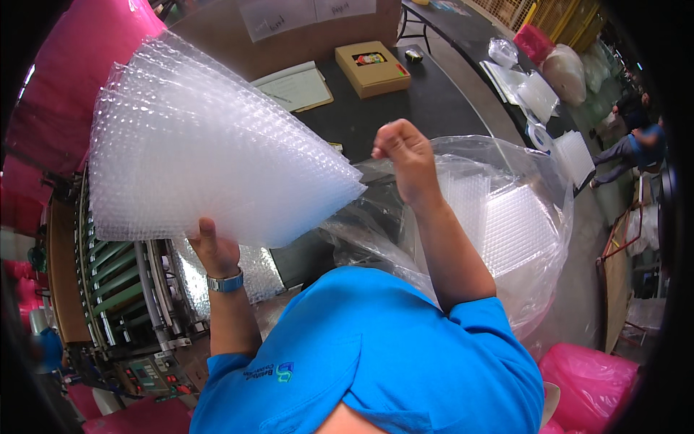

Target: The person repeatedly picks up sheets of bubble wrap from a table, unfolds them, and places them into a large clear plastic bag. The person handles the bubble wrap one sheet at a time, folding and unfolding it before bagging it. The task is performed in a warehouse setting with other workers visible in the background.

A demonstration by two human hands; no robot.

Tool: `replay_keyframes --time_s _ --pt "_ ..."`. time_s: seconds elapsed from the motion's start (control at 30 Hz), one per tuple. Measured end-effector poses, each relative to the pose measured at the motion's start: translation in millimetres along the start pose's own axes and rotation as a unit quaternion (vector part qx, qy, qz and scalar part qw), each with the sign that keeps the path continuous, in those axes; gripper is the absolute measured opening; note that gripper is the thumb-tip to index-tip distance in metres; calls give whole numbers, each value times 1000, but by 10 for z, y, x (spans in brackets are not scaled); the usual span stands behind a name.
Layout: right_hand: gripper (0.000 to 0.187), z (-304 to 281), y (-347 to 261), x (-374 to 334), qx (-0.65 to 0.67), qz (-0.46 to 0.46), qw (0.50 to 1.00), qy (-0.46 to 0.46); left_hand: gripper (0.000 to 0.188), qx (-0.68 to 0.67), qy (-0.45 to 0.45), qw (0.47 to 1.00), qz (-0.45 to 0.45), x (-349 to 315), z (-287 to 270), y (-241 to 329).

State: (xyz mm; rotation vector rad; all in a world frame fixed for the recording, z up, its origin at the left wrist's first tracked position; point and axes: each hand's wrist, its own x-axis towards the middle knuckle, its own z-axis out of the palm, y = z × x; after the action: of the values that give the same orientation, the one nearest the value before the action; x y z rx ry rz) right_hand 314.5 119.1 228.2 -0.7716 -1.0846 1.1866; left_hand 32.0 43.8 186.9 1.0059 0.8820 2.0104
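Note:
My left hand [215,249] is closed on the lower edge of a fanned stack of clear bubble wrap sheets [210,145], its thumb lying on the near face. The stack is tilted up and spreads wide toward the upper left. My right hand [407,155] is raised to the right of the stack, apart from it, with fingers curled in and nothing visible in them. Below and right of it, a large clear plastic bag [557,239] holds more bubble wrap sheets [517,224]. A silvery bubble sheet [256,269] lies below my left hand's stack.
A dark table [434,94] carries a brown box [372,69] and a clipboard with paper [300,87]. At left stands a roller machine [116,282] with a control panel [148,376]. Pink plastic [589,387] lies lower right; a person [643,145] is far right.

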Motion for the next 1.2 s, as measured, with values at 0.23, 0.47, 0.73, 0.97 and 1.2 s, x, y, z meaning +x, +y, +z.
replay_keyframes --time_s 0.23,0.47,0.73,0.97,1.2 --pt "24 100 279 -106 117 64 991 19 62 -1 -34 999 10 -9 10 -6" --pt "25 -1 23 -55 0 88 996 -28 64 3 -40 999 35 -25 -11 45" --pt "16 39 201 -119 136 112 984 -25 64 13 -53 997 50 -18 85 88" --pt "18 -170 152 -49 9 105 993 -57 66 50 -58 995 70 118 -200 171" --pt "15 10 360 -129 -54 148 975 -155 73 64 -65 994 67 156 -223 216"
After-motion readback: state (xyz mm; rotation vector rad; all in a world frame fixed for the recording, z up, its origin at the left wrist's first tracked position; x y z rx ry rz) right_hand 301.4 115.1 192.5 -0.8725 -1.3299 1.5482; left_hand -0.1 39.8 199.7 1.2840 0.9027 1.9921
